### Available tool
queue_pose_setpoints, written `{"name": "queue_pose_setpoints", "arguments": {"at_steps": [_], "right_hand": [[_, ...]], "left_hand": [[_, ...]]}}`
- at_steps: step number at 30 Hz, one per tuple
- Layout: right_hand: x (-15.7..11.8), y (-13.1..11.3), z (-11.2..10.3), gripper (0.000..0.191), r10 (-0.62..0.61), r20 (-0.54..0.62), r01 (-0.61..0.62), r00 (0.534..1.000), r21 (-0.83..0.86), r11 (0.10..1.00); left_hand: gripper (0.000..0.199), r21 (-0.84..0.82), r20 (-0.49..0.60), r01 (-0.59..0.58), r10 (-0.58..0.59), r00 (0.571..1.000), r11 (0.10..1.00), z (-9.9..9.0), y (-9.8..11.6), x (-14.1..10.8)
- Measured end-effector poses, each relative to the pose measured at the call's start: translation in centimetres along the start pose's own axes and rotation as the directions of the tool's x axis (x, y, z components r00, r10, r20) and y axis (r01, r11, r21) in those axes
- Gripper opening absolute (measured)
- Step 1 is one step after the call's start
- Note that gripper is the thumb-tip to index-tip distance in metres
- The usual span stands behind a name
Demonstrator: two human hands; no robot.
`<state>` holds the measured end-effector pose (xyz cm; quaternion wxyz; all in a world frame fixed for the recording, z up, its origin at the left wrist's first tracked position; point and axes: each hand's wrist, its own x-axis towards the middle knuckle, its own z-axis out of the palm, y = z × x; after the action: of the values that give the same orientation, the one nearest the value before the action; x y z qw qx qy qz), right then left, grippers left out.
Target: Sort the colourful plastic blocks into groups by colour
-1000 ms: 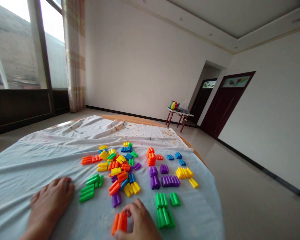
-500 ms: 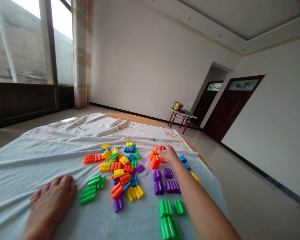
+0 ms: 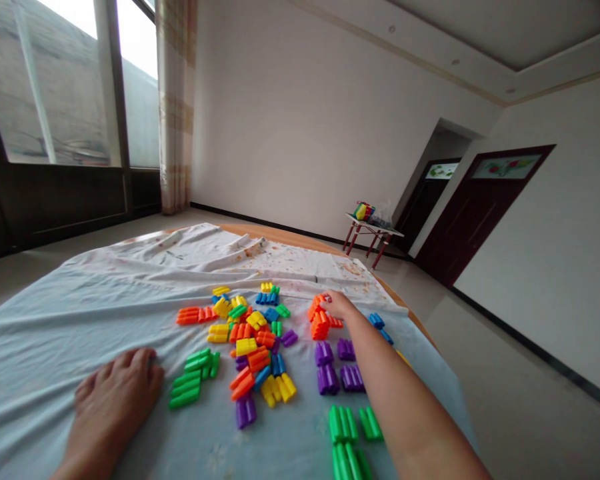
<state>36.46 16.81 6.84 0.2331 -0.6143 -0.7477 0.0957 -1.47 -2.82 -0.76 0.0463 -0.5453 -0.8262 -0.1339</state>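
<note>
My right hand (image 3: 337,305) reaches to the far right of the cloth, its fingers closed on an orange plastic building block at the top of a small orange stack (image 3: 320,326). The fingertips are partly hidden. My left hand (image 3: 121,388) lies palm down on the cloth, fingers outstretched and holding nothing. Just right of it is a group of green blocks (image 3: 186,387). A mixed pile of yellow, orange, blue, green and purple blocks (image 3: 247,347) spreads between my hands. Nearer me than the orange stack are purple blocks (image 3: 327,379) and green blocks (image 3: 343,425).
A pale blue and white cloth (image 3: 145,293) covers the table, with wrinkles toward the far side. Blue blocks (image 3: 377,321) lie beyond my right forearm, which partly covers a yellow block. Across the room stands a small table (image 3: 375,229) with a colourful bag (image 3: 364,211).
The view has turned slightly left, so everything sits a little further right. My right hand stays at the orange stack, and my left hand keeps its place on the cloth.
</note>
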Motion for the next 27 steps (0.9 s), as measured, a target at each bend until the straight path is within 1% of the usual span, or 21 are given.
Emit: {"name": "queue_pose_setpoints", "arguments": {"at_steps": [3,6,8,10,12,14,16,18,20,22,24,25,27], "right_hand": [[-0.4,-0.7,-0.5,0.024,0.011,0.004,-0.011,1.0,-0.015,1.0],[-0.9,-2.2,-1.2,0.028,-0.008,-0.022,0.008,1.0,-0.017,1.0],[-1.7,-3.8,-1.4,0.03,-0.053,-0.027,0.053,0.998,-0.008,0.999],[-3.1,-5.8,-1.2,0.031,-0.131,0.0,0.131,0.991,0.013,0.991],[-4.9,-7.9,-0.5,0.03,-0.252,0.066,0.248,0.966,0.056,0.967],[-6.9,-9.8,0.6,0.029,-0.389,0.148,0.376,0.909,0.111,0.92],[-8.6,-11.1,1.9,0.028,-0.461,0.212,0.443,0.862,0.129,0.887],[-9.8,-11.8,3.1,0.03,-0.469,0.265,0.454,0.843,0.119,0.883],[-10.6,-12.0,4.2,0.033,-0.459,0.308,0.448,0.833,0.112,0.887],[-11.2,-11.9,4.9,0.037,-0.455,0.314,0.441,0.833,0.119,0.889],[-11.7,-11.8,5.2,0.039,-0.466,0.29,0.444,0.836,0.142,0.885],[-12.0,-11.7,5.2,0.039,-0.481,0.283,0.455,0.83,0.157,0.877],[-12.5,-11.5,5.0,0.035,-0.522,0.31,0.489,0.794,0.184,0.853]], "left_hand": [[0.036,-0.004,-0.021,-0.001,0.001,1.0,1.0,0.1,0.0,-0.1],[0.037,-0.017,-0.03,-0.009,0.008,1.0,1.0,-0.3,0.3,-0.3],[0.037,-0.028,-0.023,-0.016,0.015,1.0,0.999,-0.7,0.5,-0.5],[0.036,-0.042,-0.018,-0.022,0.021,1.0,0.999,-1.0,0.7,-0.6],[0.036,-0.049,-0.023,-0.021,0.02,1.0,0.999,-1.1,0.7,-0.7],[0.036,-0.047,-0.03,-0.018,0.017,0.999,0.999,-1.2,0.7,-0.8],[0.037,-0.041,-0.033,-0.01,0.008,0.999,0.999,-1.2,0.7,-0.8],[0.038,-0.038,-0.037,-0.012,0.011,0.999,0.999,-1.2,0.8,-0.9],[0.038,-0.044,-0.044,-0.017,0.015,0.999,0.999,-1.2,0.8,-0.9],[0.038,-0.054,-0.054,-0.019,0.016,0.998,0.998,-1.2,0.8,-1.0],[0.038,-0.06,-0.06,-0.013,0.01,0.998,0.998,-1.2,0.8,-1.0],[0.038,-0.06,-0.062,-0.013,0.009,0.998,0.998,-1.2,0.8,-1.0],[0.037,-0.058,-0.065,-0.017,0.013,0.998,0.998,-1.2,0.9,-1.0]]}}
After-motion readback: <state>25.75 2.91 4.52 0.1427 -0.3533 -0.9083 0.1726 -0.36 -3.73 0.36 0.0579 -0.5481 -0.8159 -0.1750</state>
